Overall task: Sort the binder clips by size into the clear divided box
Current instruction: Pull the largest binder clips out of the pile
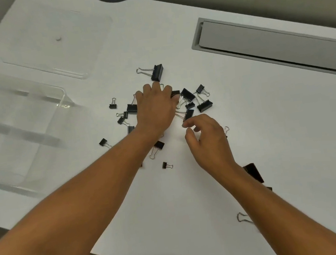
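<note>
Several black binder clips (187, 94) of different sizes lie scattered at the table's middle. One large clip (157, 72) sits just beyond the pile. My left hand (155, 107) lies palm down on the pile with its fingers bent onto the clips, one fingertip against a clip (175, 93). What is under the hand is hidden. My right hand (208, 141) hovers to the right of it, fingers loosely curled and holding nothing, its forefinger tip just below a medium clip (188, 114). The clear divided box (22, 126) stands at the left.
The box's clear lid (58, 45) lies flat behind the box. A grey cable hatch (270, 48) is set into the table at the back right. Another large clip (253, 172) lies partly under my right forearm. The table's front edge (180, 253) is close to my body.
</note>
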